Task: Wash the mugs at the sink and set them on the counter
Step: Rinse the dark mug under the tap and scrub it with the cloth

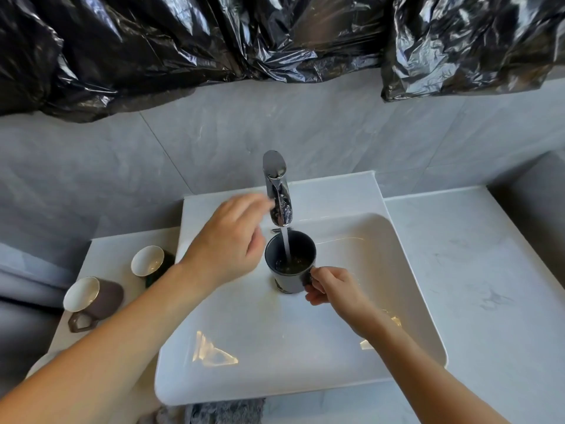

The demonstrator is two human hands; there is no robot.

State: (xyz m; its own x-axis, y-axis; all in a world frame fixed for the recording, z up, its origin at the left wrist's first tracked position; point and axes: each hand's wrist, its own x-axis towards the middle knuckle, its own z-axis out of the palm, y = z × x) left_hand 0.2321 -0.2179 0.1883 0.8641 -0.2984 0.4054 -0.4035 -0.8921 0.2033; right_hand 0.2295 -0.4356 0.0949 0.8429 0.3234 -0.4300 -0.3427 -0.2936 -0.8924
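Grey tiled wall, black plastic sheeting [189,44] above white sink [406,301]. Left of sink on counter [101,252]: brown mug [101,296], dark mug [153,261]. Left hand [226,243] by faucet [278,191], fingers blurred, loosely curled, holding nothing. In sink under running water: dark blue mug [290,261], upright. Right hand [333,289] pinches its handle.

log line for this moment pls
right hand grip: dark mug handle | tap running into mug | left hand near tap | two mugs on left counter

Our left hand [227,240]: raised ahead of us, fingers loosely extended, tips blurred, holding nothing.
Our right hand [331,289]: lower, fingers curled in a pinch.
Forearms: bare, both reaching forward.
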